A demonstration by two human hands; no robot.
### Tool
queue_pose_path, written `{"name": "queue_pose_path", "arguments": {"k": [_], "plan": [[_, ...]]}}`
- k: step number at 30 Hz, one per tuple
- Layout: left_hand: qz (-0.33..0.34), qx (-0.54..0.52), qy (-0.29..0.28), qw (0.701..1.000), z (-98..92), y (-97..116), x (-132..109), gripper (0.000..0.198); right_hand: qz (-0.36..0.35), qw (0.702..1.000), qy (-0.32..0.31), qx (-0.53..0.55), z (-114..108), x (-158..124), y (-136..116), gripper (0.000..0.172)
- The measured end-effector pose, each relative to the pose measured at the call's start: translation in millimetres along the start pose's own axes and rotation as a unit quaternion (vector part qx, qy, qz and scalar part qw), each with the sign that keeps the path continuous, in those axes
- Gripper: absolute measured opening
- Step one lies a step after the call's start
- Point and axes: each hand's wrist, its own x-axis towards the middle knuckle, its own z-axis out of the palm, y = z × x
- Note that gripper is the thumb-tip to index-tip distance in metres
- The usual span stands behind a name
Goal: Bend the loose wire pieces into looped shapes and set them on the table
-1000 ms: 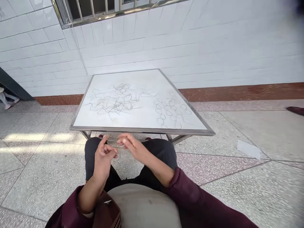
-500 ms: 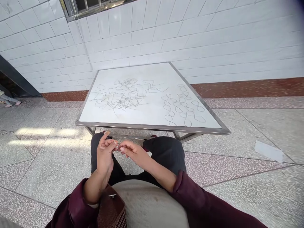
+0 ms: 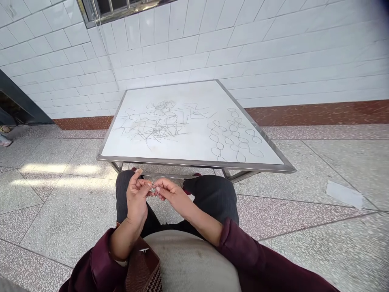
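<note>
My left hand [image 3: 136, 200] and my right hand [image 3: 173, 194] meet above my lap, just short of the table's front edge. Thumb and fingertips of both are pinched together on a faint, thin wire-like strand [image 3: 152, 188], mostly hidden by the fingers. One finger of my left hand points up, with a tan covering on its tip. Many loose, bent dark strands [image 3: 158, 132] lie tangled on the left half of the white tabletop [image 3: 194, 150]. On the right half, several strands shaped into joined loops [image 3: 234, 136] lie spread in rows.
The table has a metal rim [image 3: 194, 162] and stands close to a white tiled wall [image 3: 188, 52]. My knees [image 3: 215, 196] are under its front edge. A pale flat piece [image 3: 345, 194] lies on the floor to the right. Someone's foot [image 3: 4, 140] shows at the far left.
Both hands have shifted slightly, the left a little to the right, and the right fingers have curled closer around the strand. The person at the far left has moved mostly out of view.
</note>
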Motion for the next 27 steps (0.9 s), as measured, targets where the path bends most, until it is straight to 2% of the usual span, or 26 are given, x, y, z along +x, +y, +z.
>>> {"name": "queue_pose_path", "arguments": {"k": [8, 13, 27], "plan": [[-0.001, 0.012, -0.004, 1.000, -1.9, -5.9, 2.2, 0.053, -0.036, 0.988, 0.092, -0.121, 2.9, -3.2, -2.8, 0.013], [0.009, 0.013, -0.018, 1.000, -0.2, -5.3, 1.9, 0.049, -0.050, 0.978, 0.132, -0.152, 1.4, -1.6, -4.2, 0.010], [0.001, 0.006, -0.047, 0.999, -4.5, -9.1, 2.4, 0.047, -0.053, 0.977, 0.145, -0.147, -1.6, -0.5, -1.0, 0.011]]}}
